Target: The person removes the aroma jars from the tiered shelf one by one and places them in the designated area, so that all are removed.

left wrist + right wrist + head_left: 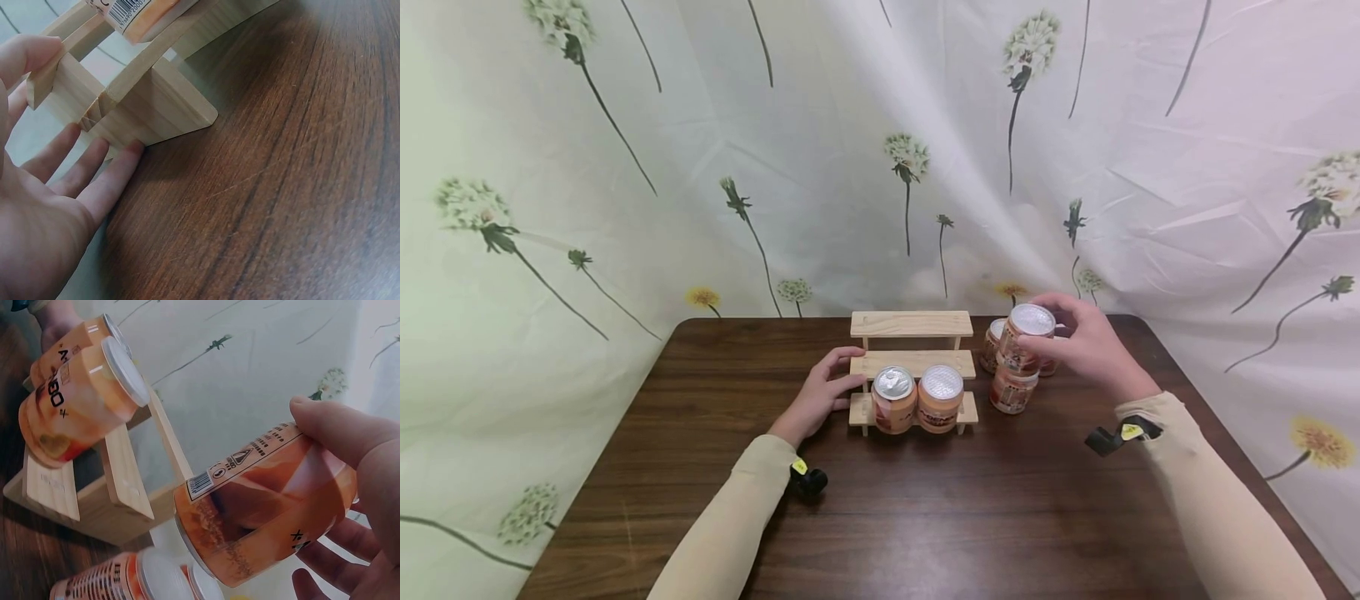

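Note:
My right hand (1086, 343) grips an orange-labelled can (1019, 350) with a pale lid, between the thumb on one side and the fingers on the other. It is held tilted in the right wrist view and overlaps other cans in the head view. A light wooden three-step rack (912, 323) stands at mid table. On its lowest step sit two matching cans side by side, a left can (893, 412) with a shiny silver top and a right can (938, 412). My left hand (815, 398) rests its extended fingers against the rack's left end.
Several more cans stand on the table right of the rack, among them a front can (1013, 395) under the held one. The dark wooden table (880, 517) ends at a flower-printed cloth (820, 167) behind it.

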Tool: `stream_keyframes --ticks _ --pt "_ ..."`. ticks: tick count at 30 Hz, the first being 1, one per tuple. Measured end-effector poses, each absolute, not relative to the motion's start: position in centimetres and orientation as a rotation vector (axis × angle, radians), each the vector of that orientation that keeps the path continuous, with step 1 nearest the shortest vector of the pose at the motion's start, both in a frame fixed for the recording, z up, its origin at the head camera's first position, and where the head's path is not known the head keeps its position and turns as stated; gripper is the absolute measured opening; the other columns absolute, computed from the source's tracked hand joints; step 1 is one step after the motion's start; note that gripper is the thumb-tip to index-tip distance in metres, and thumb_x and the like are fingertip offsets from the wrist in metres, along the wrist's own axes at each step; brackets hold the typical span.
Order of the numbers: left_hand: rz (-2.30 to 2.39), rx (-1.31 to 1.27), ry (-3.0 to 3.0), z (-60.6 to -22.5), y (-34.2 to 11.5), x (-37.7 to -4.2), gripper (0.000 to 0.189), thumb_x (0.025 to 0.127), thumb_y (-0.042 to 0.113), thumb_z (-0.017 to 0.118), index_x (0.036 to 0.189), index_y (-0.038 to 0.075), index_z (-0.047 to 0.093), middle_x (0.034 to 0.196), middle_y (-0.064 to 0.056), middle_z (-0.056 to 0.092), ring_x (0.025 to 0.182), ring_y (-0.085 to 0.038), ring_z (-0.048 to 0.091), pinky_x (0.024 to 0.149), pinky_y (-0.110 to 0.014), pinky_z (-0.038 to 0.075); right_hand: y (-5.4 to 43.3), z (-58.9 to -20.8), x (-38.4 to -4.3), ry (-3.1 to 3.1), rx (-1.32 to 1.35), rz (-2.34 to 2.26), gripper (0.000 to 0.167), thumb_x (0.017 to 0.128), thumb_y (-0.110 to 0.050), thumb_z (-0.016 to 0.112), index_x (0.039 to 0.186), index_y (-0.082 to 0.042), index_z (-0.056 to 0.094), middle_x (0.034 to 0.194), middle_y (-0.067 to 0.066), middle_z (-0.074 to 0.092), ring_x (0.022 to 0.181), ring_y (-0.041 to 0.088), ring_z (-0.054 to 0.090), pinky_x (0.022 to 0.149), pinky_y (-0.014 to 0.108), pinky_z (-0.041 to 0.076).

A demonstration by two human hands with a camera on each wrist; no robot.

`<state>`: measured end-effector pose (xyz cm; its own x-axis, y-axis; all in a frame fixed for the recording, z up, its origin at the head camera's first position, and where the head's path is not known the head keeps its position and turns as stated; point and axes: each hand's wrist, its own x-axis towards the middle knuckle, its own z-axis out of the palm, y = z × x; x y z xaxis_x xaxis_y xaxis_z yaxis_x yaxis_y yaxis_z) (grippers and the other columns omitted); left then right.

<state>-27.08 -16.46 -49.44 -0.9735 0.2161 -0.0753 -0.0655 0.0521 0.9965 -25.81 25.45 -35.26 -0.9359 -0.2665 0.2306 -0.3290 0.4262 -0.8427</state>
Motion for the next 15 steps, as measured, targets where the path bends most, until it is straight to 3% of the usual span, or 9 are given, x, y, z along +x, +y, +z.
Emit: stream_keyframes --ticks 6,15 --pt "2.026 0.155 2.118 -49.3 -16.4 -27.0 0.048 0.1 0.024 0.075 0.144 0.022 0.057 0.154 -0.013 0.043 0.13 -0.033 0.054 0.087 -0.046 0.06 27.0 -35.6 -25.8 -2.576 0.521 1.505 0.051 0.089 -0.016 0.086 0.133 -0.003 0.064 0.116 0.009 0.069 0.097 0.013 0.072 0.078 0.025 0.059" --pt "2.031 0.152 2.111 -49.3 -16.4 -27.0 0.048 0.1 0.022 0.074 0.144 0.022 0.057 0.155 -0.013 0.043 0.131 -0.034 0.054 0.089 -0.047 0.06 29.2 -36.0 -25.6 -2.568 0.393 1.493 0.05 0.087 -0.017 0.089 0.13 -0.008 0.066 0.109 -0.001 0.07 0.093 0.01 0.073 0.076 0.024 0.059"
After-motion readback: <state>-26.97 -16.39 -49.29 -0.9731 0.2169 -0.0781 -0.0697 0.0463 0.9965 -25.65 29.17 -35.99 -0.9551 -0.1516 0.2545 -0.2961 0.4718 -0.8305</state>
